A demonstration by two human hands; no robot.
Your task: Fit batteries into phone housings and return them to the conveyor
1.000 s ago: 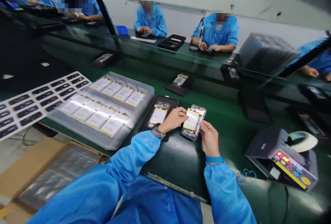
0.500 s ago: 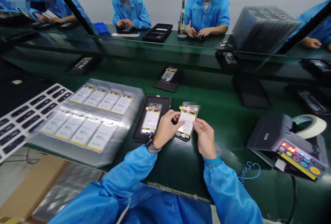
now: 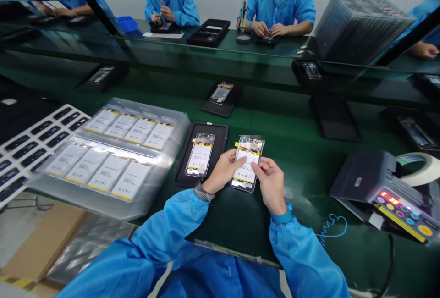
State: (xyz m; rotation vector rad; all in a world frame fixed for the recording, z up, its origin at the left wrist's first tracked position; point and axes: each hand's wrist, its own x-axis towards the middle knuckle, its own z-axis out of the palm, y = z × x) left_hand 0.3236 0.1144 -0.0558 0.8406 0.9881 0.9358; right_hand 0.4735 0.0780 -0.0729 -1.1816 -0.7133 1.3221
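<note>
Between my hands is an opened phone (image 3: 246, 173), its white battery and circuit board facing up. My left hand (image 3: 224, 168) grips its left edge, thumb lying on the battery. On the opposite edge, my right hand (image 3: 271, 183) holds the phone with its thumb also on the battery; the fingers beneath are partly hidden. Just left of my left hand, a second opened phone (image 3: 200, 156) with a battery lies in a black tray (image 3: 222, 129). Farther left, a clear plastic tray (image 3: 172, 151) bears several white batteries (image 3: 132, 181).
A tape dispenser (image 3: 364, 188) with a lit display stands at right. Another phone (image 3: 222, 92) lies in a black tray ahead, below the raised glass shelf. A sheet of black stickers (image 3: 44, 140) is at far left. Co-workers (image 3: 282, 9) sit across the bench.
My right thumb has moved from the phone's edge onto the battery. The left thumb stays on the battery. The view has tilted slightly downward.
</note>
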